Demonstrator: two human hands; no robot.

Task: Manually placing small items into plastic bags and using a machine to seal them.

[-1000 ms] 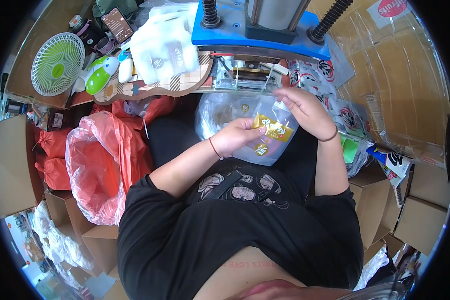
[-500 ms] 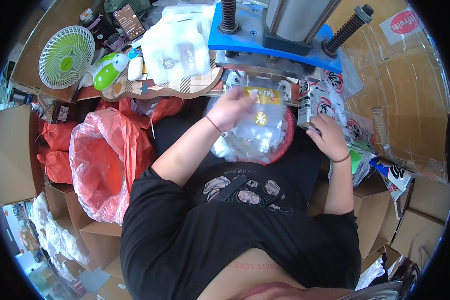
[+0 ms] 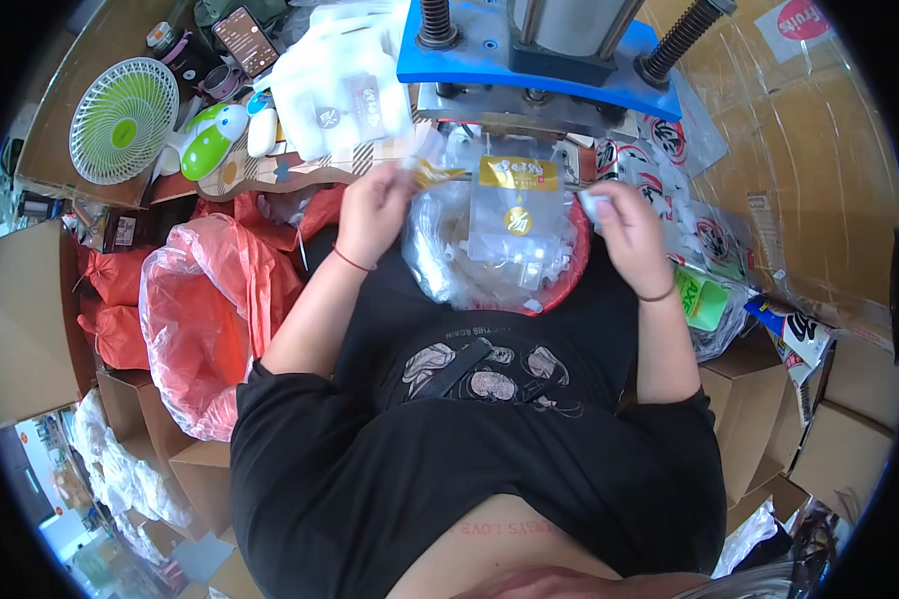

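My left hand (image 3: pixel 375 212) is closed on a gold-banded plastic bag (image 3: pixel 434 175), which is blurred and held left of the press (image 3: pixel 539 70). Opposite it, my right hand (image 3: pixel 626 235) pinches a small pale piece (image 3: pixel 595 207) too indistinct to name. Between the two hands a clear pouch (image 3: pixel 499 218) with a gold band and a round gold mark hangs at the front of the press. Below it stands a red basin (image 3: pixel 575 268) lined with clear plastic and holding bits of clear plastic.
Stacked pale bags (image 3: pixel 320 75) lie on the table left of the press, near a green-white fan (image 3: pixel 125 118) and a phone (image 3: pixel 246 42). A red-lined bin (image 3: pixel 205 319) stands at my left. Black-and-red printed packs (image 3: pixel 644 175) lie right of the press, by a cardboard wall (image 3: pixel 799 170).
My left hand has moved left, away from the pouch at the press, and now carries a gold-banded bag. My right hand has come left from the printed packs with a small pale piece.
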